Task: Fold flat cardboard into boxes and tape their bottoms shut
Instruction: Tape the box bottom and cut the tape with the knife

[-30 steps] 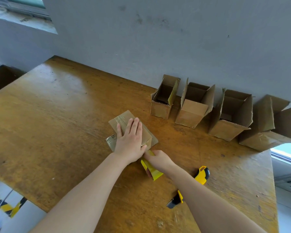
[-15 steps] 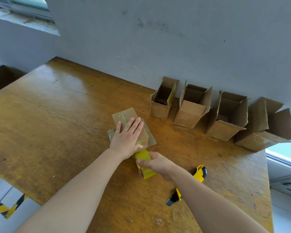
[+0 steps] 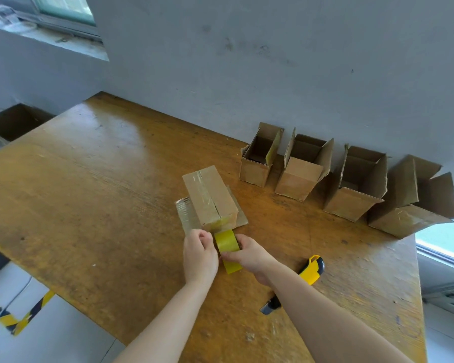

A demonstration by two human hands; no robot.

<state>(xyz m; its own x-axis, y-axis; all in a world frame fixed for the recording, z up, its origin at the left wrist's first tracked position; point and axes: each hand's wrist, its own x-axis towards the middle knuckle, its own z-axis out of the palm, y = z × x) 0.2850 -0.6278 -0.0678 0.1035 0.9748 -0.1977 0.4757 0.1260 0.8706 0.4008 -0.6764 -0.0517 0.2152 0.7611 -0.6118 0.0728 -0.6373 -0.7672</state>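
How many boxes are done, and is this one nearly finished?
The four boxes standing open by the wall look done. The fifth box lies bottom up with tape along its seam. The left hand and right hand hold the tape roll, strip not yet cut. To do: cut it, maybe with the knife.

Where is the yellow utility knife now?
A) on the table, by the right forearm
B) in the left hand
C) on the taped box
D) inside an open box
A: the utility knife lies on the table, partly behind the right forearm; the left hand and right hand hold the tape roll.
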